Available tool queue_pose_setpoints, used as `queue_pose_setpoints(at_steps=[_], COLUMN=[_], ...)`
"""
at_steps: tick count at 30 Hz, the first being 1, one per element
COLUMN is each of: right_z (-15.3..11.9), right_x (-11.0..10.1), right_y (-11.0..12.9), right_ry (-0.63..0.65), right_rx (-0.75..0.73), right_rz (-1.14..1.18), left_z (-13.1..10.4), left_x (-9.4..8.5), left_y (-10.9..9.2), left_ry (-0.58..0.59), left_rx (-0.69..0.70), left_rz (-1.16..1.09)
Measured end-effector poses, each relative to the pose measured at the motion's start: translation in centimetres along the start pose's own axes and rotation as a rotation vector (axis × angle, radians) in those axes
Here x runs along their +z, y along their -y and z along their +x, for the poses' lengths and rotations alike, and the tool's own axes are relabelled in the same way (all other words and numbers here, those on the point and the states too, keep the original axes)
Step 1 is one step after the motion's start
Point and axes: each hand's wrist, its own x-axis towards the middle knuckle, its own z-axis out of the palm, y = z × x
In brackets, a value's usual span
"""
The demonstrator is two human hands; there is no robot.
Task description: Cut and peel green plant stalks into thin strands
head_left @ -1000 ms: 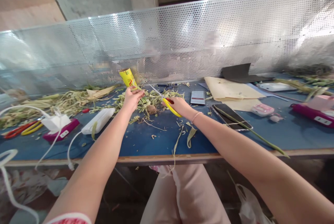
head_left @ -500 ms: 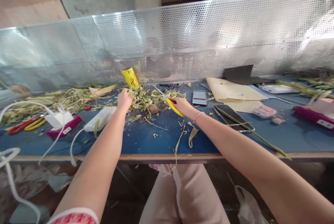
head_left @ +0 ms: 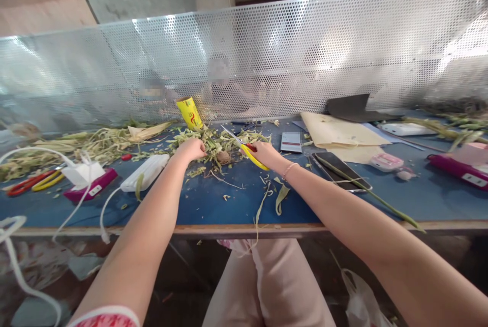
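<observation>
In my right hand point(head_left: 266, 154) is a pair of scissors point(head_left: 249, 156) with yellow and red handles. Their blades point up and left over a heap of pale green dried leaf scraps point(head_left: 211, 139). My left hand point(head_left: 193, 149) is closed at the heap's near left side, and whatever its fingers pinch is hidden. Just right of it lies a small round brown lump point(head_left: 223, 157). Behind the heap a yellow printed tube point(head_left: 189, 112) leans, its hollow top showing.
Left lie more dried leaves point(head_left: 102, 141), a white power bank point(head_left: 145, 173), a purple power strip point(head_left: 91, 184) and another pair of scissors point(head_left: 36, 182). Right are a phone point(head_left: 339, 167), brown paper point(head_left: 335, 131) and a small grey box point(head_left: 291, 142). A perforated metal screen point(head_left: 267, 62) borders the back.
My left hand has moved right and slightly down, closer to the brown lump. My right hand and the scissors have stayed nearly still.
</observation>
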Motion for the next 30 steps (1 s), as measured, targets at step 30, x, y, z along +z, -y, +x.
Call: queue_pose_setpoints(at_steps=[30], right_z=[0.2], right_x=[0.5], right_y=[-0.2], right_ry=[0.032], right_rx=[0.0], right_rz=[-0.053], left_z=[-0.1], left_x=[0.4], left_y=[-1.2], left_ry=[0.098], left_rx=[0.157], left_rz=[-0.123])
